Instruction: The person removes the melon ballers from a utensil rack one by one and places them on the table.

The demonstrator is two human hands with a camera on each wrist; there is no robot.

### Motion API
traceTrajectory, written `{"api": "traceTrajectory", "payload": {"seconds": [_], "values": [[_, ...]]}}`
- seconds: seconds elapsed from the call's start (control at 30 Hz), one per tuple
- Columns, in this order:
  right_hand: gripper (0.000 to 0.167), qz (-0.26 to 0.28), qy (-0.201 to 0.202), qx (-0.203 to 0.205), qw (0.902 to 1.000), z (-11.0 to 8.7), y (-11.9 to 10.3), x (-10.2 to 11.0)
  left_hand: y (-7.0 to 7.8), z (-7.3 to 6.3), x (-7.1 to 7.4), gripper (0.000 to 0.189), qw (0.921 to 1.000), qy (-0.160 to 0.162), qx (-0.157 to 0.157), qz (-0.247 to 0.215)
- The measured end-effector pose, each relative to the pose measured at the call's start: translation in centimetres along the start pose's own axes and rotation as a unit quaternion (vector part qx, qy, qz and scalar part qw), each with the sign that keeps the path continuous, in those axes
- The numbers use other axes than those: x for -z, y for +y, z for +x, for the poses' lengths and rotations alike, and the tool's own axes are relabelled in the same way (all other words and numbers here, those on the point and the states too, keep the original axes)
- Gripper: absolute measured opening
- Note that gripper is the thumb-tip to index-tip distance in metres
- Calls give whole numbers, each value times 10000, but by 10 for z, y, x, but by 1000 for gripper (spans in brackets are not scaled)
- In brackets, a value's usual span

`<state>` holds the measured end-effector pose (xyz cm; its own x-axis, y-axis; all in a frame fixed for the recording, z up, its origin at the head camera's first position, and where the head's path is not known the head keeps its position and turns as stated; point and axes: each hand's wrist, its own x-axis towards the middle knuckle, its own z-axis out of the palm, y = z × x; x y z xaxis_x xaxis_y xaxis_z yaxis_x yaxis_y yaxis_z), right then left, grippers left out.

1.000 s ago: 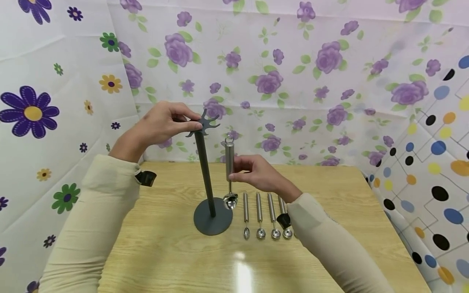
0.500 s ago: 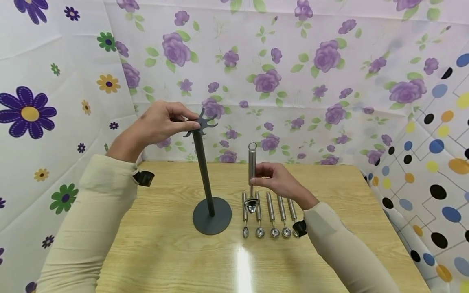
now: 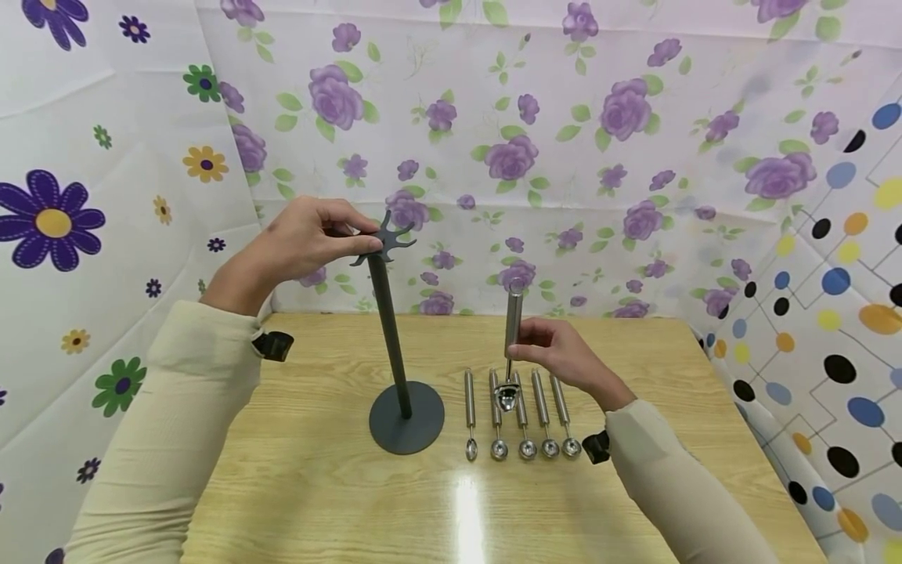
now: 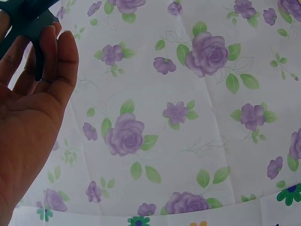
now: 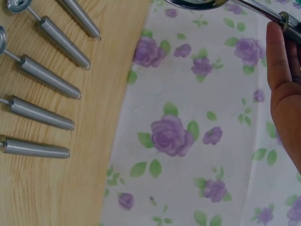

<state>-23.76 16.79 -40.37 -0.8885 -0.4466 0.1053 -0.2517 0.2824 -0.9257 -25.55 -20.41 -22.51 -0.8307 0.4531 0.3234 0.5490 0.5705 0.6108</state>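
In the head view my left hand [image 3: 304, 237] pinches the hooked top of a dark grey stand, whose pole [image 3: 390, 329] leans a little above a round base [image 3: 387, 427]. The left wrist view shows the hand's fingers around the dark hooked top [image 4: 35, 28]. My right hand [image 3: 562, 356] grips a steel scoop [image 3: 514, 321] by its handle, ring end up and shiny bowl down. This scoop hangs right of the stand, overlapping the row of utensils in the head view. The right wrist view shows only part of its bowl [image 5: 202, 4].
Several steel scoops [image 3: 541, 399] lie side by side on the wooden table [image 3: 317, 493], handles toward the back. At the left end of the row lies one with a narrower head [image 3: 470, 449]. A flowered cloth [image 3: 451, 157] hangs behind the table.
My right hand has carried the scoop rightward, from beside the stand to over the row of utensils. My left hand keeps its hold on the stand's top.
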Motion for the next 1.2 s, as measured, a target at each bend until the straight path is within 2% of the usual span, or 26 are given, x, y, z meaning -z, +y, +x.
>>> {"api": "traceTrajectory", "payload": {"seconds": [0.53,0.9,1.2], "values": [[27,-159,157,-285,9993,-16,17,18,-1,1,1,23,10000,-19,37,-44],[31,-317,236,-541,9978,-27,37,26,1,1,0,24,9999,-31,110,0],[31,-278,348,-553,9975,-34,44,32,1,0,1,22,9999,-44,124,21]]}}
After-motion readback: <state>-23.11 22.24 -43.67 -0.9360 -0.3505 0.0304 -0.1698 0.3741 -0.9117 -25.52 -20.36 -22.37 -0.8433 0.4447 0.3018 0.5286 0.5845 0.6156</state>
